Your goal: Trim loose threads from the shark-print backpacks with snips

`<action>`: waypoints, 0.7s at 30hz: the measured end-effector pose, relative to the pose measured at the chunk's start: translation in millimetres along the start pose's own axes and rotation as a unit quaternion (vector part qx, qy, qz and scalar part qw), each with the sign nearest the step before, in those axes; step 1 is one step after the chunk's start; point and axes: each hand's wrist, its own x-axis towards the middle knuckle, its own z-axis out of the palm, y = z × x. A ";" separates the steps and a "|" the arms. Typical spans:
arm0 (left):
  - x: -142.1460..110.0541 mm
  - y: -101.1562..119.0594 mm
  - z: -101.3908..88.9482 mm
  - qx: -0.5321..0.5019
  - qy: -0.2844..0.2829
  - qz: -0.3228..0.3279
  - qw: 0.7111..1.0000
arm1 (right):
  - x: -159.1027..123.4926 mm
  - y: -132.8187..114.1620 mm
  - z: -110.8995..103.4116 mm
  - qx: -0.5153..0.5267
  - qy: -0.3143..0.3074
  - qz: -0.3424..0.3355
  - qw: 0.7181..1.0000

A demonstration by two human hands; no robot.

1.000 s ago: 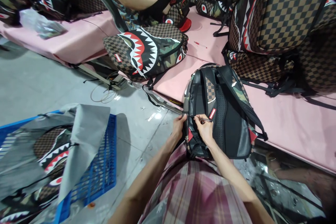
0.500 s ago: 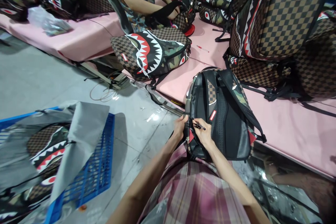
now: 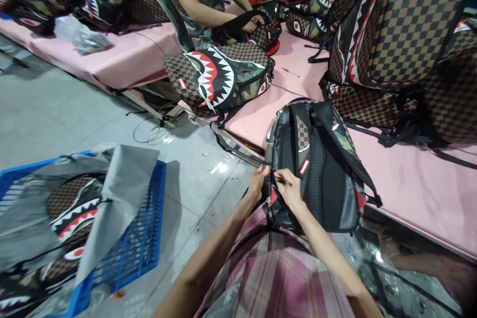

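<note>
A black backpack [image 3: 316, 179] with camouflage and checkered strap patches rests back side up at the pink table's edge, against my body. My left hand [image 3: 257, 184] is closed on its left side edge, thumb on top and fingers hidden behind. Pinched in my right hand [image 3: 288, 187] is a slim dark pen-like tool [image 3: 285, 180], its tip at the backpack's left seam, close to my left thumb. Whether it is a pen or a small cutting tool cannot be made out. A red triangular patch [image 3: 273, 196] shows below the two hands.
A shark-mouth backpack [image 3: 223, 77] lies ahead on the pink table [image 3: 402, 184]. Stacked bags [image 3: 406, 25] stand to the right. Across the table a co-worker's hands [image 3: 255, 24] handle another bag. On the floor at left, a blue crate [image 3: 149, 223] holds covered bags. A red pen [image 3: 290, 72] lies farther back.
The view has shifted slightly, so everything sits a little lower and farther right. Both hands stay at the backpack's left seam; the tool in my right hand has changed its angle slightly.
</note>
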 end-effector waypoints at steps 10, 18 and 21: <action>0.7 2.9 -2.8 0.022 -0.022 -0.034 0.999 | 16.0 -5.2 -5.8 0.045 0.071 0.119 0.989; -4.2 10.5 2.3 0.022 -0.011 -0.041 0.999 | 16.6 -0.8 -1.1 0.054 0.059 0.127 0.989; -4.6 11.2 2.5 0.022 -0.013 -0.042 0.999 | 15.9 1.7 0.7 0.049 0.057 0.122 0.990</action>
